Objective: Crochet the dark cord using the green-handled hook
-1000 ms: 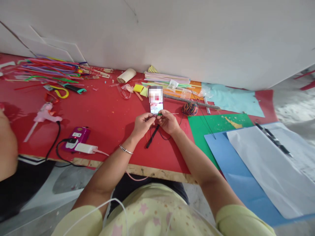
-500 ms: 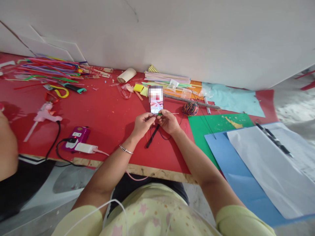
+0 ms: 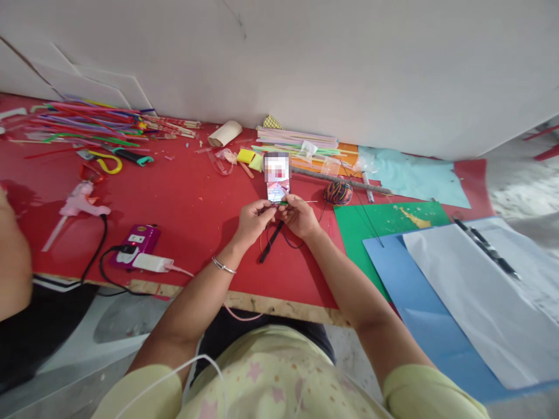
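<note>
Both hands meet over the red table just below a lit phone (image 3: 278, 189). The fingers of my left hand (image 3: 254, 221) are pinched together on something small and dark that I cannot make out. My right hand (image 3: 300, 216) pinches a thin stick (image 3: 310, 201) with a green part at the fingertips; its pale end points right. Under the hands lies a black pen-like object (image 3: 271, 243), with thin dark yarn looping beside it. A multicoloured yarn ball (image 3: 338, 192) rests to the right of my right hand.
Left are a purple power strip (image 3: 137, 244), a pink glue gun (image 3: 80, 201) and yellow-handled pliers (image 3: 105, 160). Straws (image 3: 87, 125) and a cardboard tube (image 3: 225, 134) lie behind. At the right are green sheet (image 3: 371, 224) and blue folder (image 3: 419, 297). Another person's arm (image 3: 13, 262) shows far left.
The picture on the phone screen has changed. At the far left the other person's arm has shifted slightly. My hands have hardly moved.
</note>
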Tool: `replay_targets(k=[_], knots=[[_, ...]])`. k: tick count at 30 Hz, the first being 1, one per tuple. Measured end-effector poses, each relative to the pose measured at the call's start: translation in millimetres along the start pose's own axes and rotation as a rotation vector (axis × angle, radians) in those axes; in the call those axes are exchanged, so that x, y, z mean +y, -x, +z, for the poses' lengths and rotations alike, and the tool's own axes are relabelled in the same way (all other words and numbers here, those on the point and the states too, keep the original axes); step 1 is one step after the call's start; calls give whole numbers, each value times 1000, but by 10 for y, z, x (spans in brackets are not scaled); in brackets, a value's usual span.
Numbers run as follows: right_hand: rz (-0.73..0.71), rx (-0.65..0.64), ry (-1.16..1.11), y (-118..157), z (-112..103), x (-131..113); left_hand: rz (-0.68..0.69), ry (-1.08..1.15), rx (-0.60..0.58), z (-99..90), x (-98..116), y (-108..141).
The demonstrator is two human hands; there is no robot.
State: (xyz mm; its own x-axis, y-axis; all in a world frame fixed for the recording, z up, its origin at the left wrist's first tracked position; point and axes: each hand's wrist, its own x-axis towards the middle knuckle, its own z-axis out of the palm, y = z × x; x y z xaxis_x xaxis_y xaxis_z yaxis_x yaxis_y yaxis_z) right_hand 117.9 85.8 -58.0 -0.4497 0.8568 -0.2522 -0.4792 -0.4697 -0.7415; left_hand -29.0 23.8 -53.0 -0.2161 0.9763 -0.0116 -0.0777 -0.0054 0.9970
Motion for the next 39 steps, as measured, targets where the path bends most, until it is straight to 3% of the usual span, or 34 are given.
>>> replay_targets(k=[39], knots=[[-7,-29,-11,-12,-25,13,9,16,0,2,-13,-4]])
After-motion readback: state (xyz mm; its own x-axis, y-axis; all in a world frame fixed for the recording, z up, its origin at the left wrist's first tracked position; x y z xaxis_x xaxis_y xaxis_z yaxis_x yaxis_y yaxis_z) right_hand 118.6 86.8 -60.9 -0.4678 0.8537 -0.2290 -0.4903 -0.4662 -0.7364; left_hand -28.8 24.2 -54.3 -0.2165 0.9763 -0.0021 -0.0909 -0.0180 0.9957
